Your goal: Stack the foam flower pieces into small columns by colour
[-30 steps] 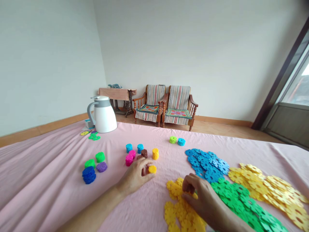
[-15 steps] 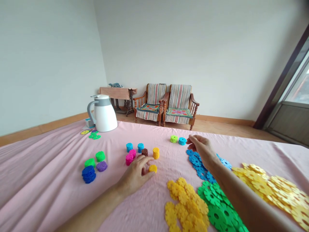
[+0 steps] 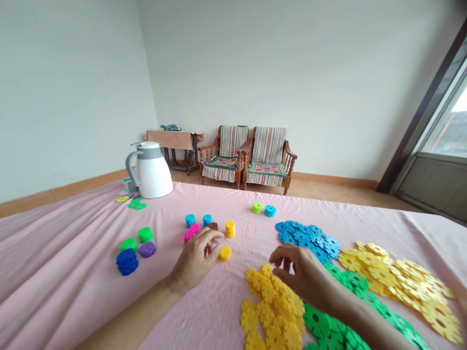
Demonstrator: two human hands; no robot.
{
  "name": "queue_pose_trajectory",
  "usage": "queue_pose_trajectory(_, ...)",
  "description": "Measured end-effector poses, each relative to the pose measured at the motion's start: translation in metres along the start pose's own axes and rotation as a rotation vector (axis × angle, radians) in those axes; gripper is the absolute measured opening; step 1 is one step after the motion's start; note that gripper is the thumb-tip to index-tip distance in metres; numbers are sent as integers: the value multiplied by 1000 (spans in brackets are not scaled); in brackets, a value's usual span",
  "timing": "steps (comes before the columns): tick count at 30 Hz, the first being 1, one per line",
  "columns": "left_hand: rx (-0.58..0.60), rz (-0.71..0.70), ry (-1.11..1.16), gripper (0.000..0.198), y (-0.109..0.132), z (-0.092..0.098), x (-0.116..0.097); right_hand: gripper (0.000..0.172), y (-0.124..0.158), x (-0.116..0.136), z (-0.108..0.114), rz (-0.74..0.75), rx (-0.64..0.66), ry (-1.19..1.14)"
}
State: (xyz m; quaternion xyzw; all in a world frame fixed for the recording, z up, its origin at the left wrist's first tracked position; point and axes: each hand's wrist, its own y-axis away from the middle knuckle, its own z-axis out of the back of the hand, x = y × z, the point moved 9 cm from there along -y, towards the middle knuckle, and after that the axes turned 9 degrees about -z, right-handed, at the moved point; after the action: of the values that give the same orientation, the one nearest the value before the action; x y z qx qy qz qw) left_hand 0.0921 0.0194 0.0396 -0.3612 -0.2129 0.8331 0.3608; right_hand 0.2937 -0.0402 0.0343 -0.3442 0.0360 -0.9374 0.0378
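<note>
My left hand (image 3: pixel 199 255) is over the cloth with fingers curled and a gap between thumb and fingertips, nothing seen in it. Just right of its fingertips sits a short yellow stack (image 3: pixel 224 253); behind it stand a taller yellow stack (image 3: pixel 230 229) and a brown stack (image 3: pixel 213 226). Pink stacks (image 3: pixel 189 236) are partly hidden behind my left hand. My right hand (image 3: pixel 297 272) hovers at the far edge of the orange-yellow disc pile (image 3: pixel 277 308), thumb and fingers apart and nothing visible between them. Green discs (image 3: pixel 324 323) lie partly under my right forearm.
Blue discs (image 3: pixel 304 238) and paler yellow discs (image 3: pixel 394 277) spread on the right. Lime (image 3: pixel 257 208) and light blue (image 3: pixel 270 211) stacks stand farther back. Green, purple and dark blue stacks (image 3: pixel 127 262) are at left, with a white jug (image 3: pixel 155 175) behind them on the pink cloth (image 3: pixel 164 306).
My right hand has moved from beside the light blue stack back toward me, to the orange-yellow pile. My left hand stays near the short yellow stack. The view has shifted slightly.
</note>
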Motion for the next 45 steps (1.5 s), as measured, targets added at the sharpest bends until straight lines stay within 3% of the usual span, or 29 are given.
queue_pose_trajectory(5,-10,62,46,16,2,-3,15,24,26,16,-24,98,-16,192)
queue_pose_trajectory(11,72,125,44,23,9,-15,27,10,29,17,-35,64,-3,347)
queue_pose_trajectory(14,119,138,38,34,11,-18,26,10,25,12,-33,4,0,237)
queue_pose_trajectory(18,169,125,58,40,12,-20,21,8,6,5,-34,-116,103,-36)
queue_pose_trajectory(22,191,130,74,31,11,-20,21,4,-26,14,-39,-179,126,-325)
queue_pose_trajectory(26,191,142,103,14,11,-20,24,3,-55,22,-54,-261,74,-456)
queue_pose_trajectory(36,182,151,84,1,9,-16,21,5,-82,26,-80,-280,13,-324)
queue_pose_trajectory(45,229,172,30,3,10,-15,24,18,-66,30,-62,-215,-53,-169)
